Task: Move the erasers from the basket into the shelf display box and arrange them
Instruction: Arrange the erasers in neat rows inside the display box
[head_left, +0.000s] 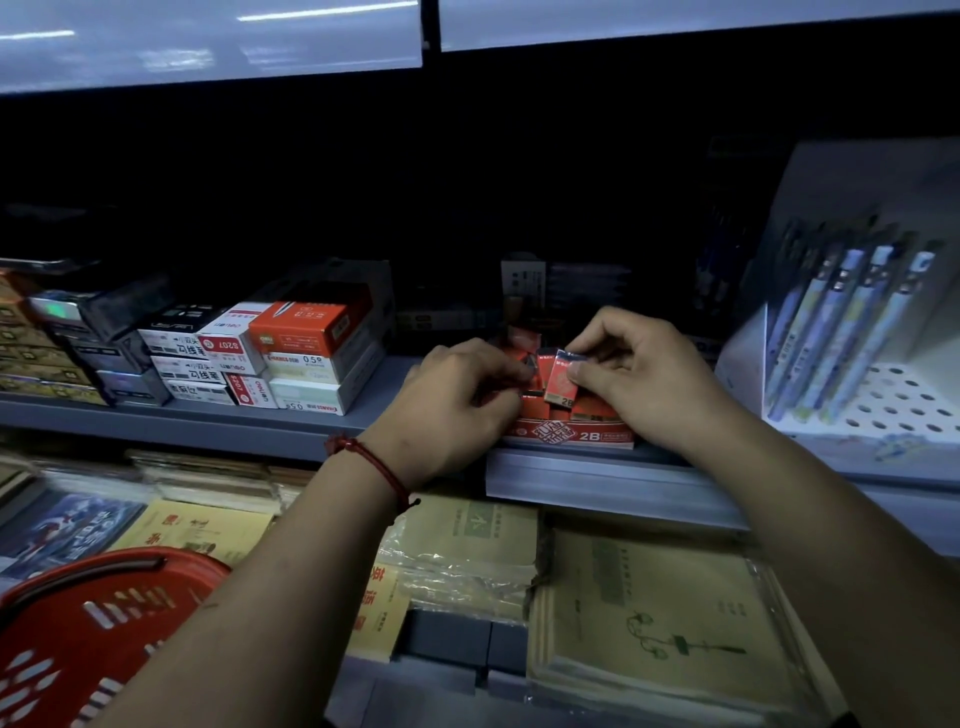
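**Clerk:** Head view. First entry?

**Checker:** Red cardboard display box (571, 435), printed 2B. It sits at centre frame on the front edge of the grey metal shelf (208, 421). Packed red erasers (592, 408) stand in rows inside it.

**Clerk:** Hands?

**Checker:** Right hand (644, 384), right of centre, over the box. Its thumb and forefinger pinch one red-sleeved rectangular eraser (560, 378), held tilted just above the packed rows. Left hand (462, 400), left of centre, has its fingers curled down at the box's left end. I cannot tell whether they nip anything. There is a red cord bracelet (374, 465) on that wrist.

**Clerk:** Basket?

**Checker:** Red plastic slotted basket (78, 639), lower left corner, partly behind the left forearm and well apart from the box. Its contents are out of sight.

**Clerk:** Remainder?

**Checker:**
- Stacked white, orange and black stationery cartons (291, 353), left of centre on the same shelf.
- White perforated stand (904, 400) at the right edge, holding upright pale blue pens (841, 338).
- Yellowish exercise books in clear wrap (654, 623), lower right, on the level beneath.
- Pale glossy panels (208, 41) along the top edge.
- The back of the shelf is too dark to list.
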